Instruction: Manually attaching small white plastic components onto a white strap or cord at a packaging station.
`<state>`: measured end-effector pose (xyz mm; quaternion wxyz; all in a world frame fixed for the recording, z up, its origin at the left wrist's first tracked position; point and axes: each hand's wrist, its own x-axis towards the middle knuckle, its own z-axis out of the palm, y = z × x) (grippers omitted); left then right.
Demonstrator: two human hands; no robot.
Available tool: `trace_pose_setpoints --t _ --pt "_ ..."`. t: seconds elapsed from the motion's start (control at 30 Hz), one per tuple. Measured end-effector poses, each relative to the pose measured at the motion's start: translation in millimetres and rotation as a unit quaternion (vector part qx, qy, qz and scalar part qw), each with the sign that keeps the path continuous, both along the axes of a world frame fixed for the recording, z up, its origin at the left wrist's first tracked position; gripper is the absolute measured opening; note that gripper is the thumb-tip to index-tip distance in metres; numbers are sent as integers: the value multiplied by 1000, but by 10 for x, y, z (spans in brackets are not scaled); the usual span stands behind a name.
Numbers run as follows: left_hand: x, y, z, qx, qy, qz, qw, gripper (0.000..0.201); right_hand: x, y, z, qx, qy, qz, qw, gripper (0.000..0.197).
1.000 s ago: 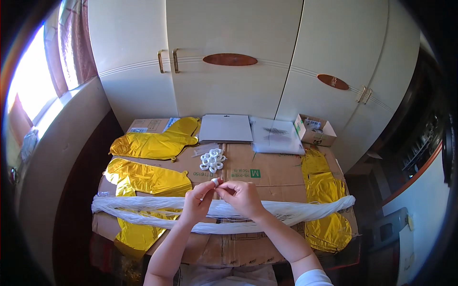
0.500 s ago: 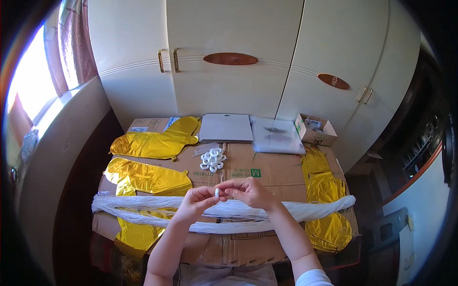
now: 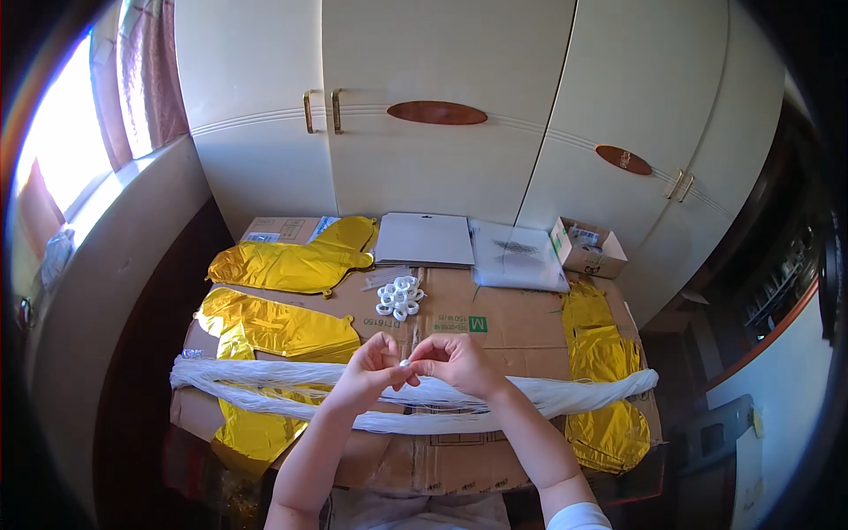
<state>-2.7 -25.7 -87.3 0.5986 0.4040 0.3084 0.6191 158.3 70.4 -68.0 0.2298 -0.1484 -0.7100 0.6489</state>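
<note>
My left hand [image 3: 364, 374] and my right hand [image 3: 458, 365] meet above the middle of the cardboard. A small white coil [image 3: 405, 363] is pinched between the fingertips of both, mostly hidden by them. Under my wrists, a long hank of white string [image 3: 583, 393] stretches across from left to right. Just beyond my hands lies a pile of white ring-shaped coils [image 3: 400, 299], much like the one I hold.
Gold foil balloons lie flat at the left [image 3: 274, 322] and right [image 3: 605, 389]. Along the back are a grey flat sheet [image 3: 424, 238], clear plastic bags [image 3: 517, 256] and a small open box [image 3: 590, 247]. Cardboard [image 3: 521, 322] covers the table; cream cabinets [image 3: 433, 168] stand behind.
The coil has turned between my fingers, from upright to showing as a small white spot. My left fingers have lifted and curled. The view has shifted slightly.
</note>
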Motion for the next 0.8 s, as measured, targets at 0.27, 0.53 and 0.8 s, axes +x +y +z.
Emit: trace_pose_setpoints --t 0.27,0.53,0.8 --pt "7 45 -47 -1 46 92 995 24 -40 -50 76 67 -67 -77 993 13" --pt "-95 123 -43 -11 -7 246 969 19 -307 409 -99 79 -80 -169 979 14" --pt "-200 119 -73 -22 -13 278 960 15 -1001 1125 -484 129 -161 -203 957 14"
